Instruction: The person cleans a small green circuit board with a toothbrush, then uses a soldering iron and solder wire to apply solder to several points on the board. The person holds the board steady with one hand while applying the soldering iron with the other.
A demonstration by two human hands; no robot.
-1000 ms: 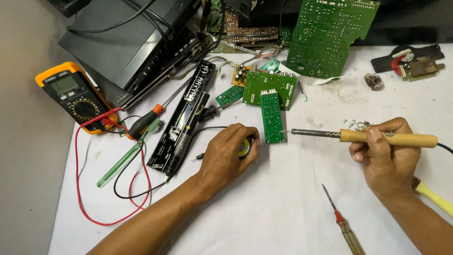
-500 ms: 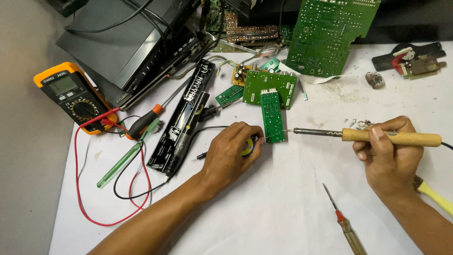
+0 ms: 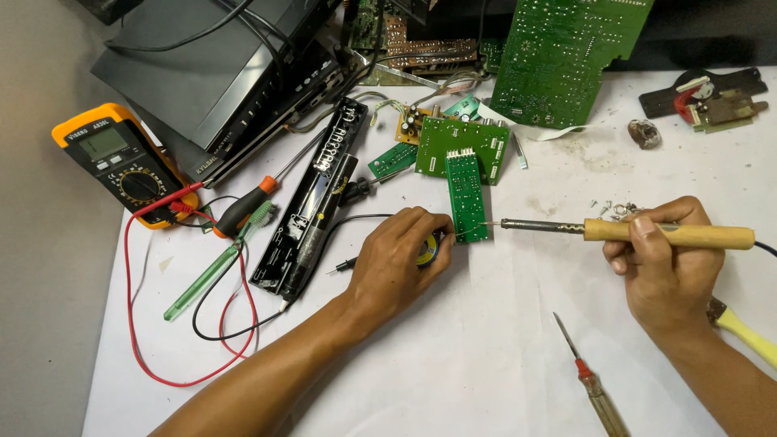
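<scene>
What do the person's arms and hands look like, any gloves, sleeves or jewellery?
Both arms are bare as far as the view shows: no sleeves in sight. The left hand and the right hand wear no gloves. No ring, watch or wristband shows on either hand or wrist. The nails look short and unpainted. No cables or markings are on the arms.

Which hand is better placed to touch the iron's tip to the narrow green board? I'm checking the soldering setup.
Likely the right hand: it grips the soldering iron, tip beside the narrow green board. The left hand holds a small yellow spool.
</scene>
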